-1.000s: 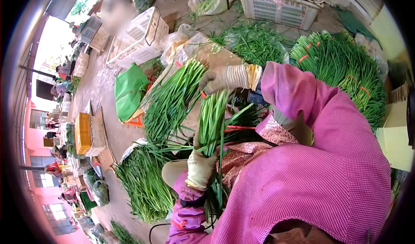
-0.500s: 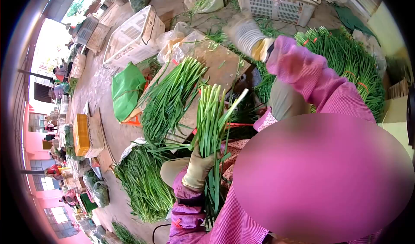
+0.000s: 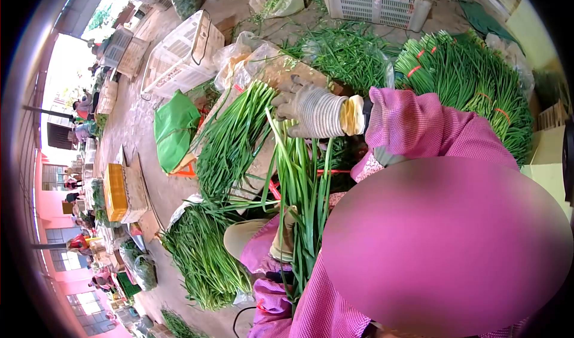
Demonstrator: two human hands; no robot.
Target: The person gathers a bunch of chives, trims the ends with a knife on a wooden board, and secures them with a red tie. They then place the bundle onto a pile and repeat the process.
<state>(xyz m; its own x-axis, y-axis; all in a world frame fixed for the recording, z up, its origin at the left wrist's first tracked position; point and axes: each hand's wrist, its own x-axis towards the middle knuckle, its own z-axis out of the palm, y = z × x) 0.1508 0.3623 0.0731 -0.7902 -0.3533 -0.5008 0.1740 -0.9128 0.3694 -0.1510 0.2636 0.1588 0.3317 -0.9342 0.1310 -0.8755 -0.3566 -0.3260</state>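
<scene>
My left hand [image 3: 283,235], in a pale work glove, is wrapped round the lower part of a loose bunch of garlic chives [image 3: 293,173]; the leaves partly hide its fingers. The pale stem ends point up and away from me, spread apart. Above those ends, my right hand [image 3: 302,107], in a grey ribbed glove, is held with fingers spread and nothing in them. Beyond it lies a pile of garlic chives [image 3: 233,143] on a wooden board [image 3: 287,72]. Another heap of chives [image 3: 206,257] lies beside my left knee.
Chive bundles tied with red bands [image 3: 466,78] are stacked at the right. Leaf trimmings [image 3: 344,54] lie past the board. White crates [image 3: 182,54] and a green bag [image 3: 175,131] stand on the floor. A yellow box [image 3: 115,192] sits farther left, with people in the background.
My right hand has swung down and left from the trimmings to above the bunch. The stems in my left hand have fanned apart, and that hand has shifted slightly right.
</scene>
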